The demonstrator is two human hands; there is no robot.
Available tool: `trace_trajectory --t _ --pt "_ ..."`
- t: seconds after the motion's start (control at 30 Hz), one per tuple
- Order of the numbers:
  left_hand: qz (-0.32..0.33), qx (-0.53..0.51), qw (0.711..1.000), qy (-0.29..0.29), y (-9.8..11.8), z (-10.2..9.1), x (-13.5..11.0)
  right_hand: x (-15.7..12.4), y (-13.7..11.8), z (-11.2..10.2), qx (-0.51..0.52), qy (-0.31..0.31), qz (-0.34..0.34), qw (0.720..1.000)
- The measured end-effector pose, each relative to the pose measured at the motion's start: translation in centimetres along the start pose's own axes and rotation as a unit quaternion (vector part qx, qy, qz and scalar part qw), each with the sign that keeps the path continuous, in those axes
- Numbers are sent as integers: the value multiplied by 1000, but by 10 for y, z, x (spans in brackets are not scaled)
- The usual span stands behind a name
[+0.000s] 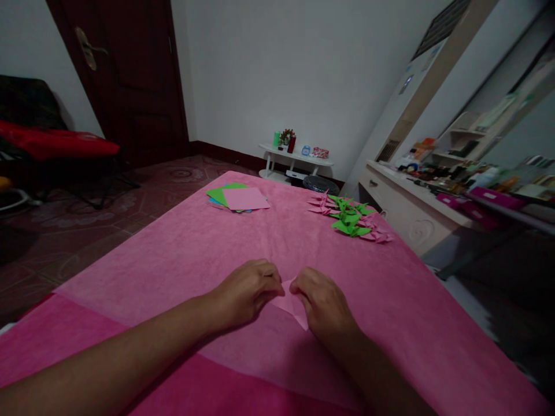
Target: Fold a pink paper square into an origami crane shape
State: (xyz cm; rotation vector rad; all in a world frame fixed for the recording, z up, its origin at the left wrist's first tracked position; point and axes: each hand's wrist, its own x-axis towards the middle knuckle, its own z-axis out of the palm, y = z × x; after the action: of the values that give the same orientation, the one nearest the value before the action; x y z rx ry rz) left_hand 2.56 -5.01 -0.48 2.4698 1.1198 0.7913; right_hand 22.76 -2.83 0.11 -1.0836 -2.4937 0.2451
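A folded piece of pink origami paper [291,304] lies low over the pink tablecloth [182,260], between my two hands. My left hand [254,290] pinches its left side with thumb and fingers. On the other side, my right hand [319,300] grips the paper near its upper edge, fingers closed and covering part of it. A pointed corner of the paper sticks out downward beside the right hand. The fingers hide some of the folds.
Toward the far left of the table lies a stack of coloured paper squares [247,199], pink on top. Several folded green and pink paper cranes [350,219] are grouped at the far right. Beyond stand a small white shelf [299,156] and a cluttered dresser [416,202].
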Motion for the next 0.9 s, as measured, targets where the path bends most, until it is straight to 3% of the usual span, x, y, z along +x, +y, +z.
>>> trace_trajectory --t 0.3,0.5,0.9 --pt "-37 -95 994 -37 -7 5 3 3 7 3 144 -61 53 986" --pt "-81 -88 991 -67 -7 2 8 5 5 -1 170 -83 80 979" --pt "-79 -49 994 -61 -4 8 11 8 4 5 146 -75 83 983"
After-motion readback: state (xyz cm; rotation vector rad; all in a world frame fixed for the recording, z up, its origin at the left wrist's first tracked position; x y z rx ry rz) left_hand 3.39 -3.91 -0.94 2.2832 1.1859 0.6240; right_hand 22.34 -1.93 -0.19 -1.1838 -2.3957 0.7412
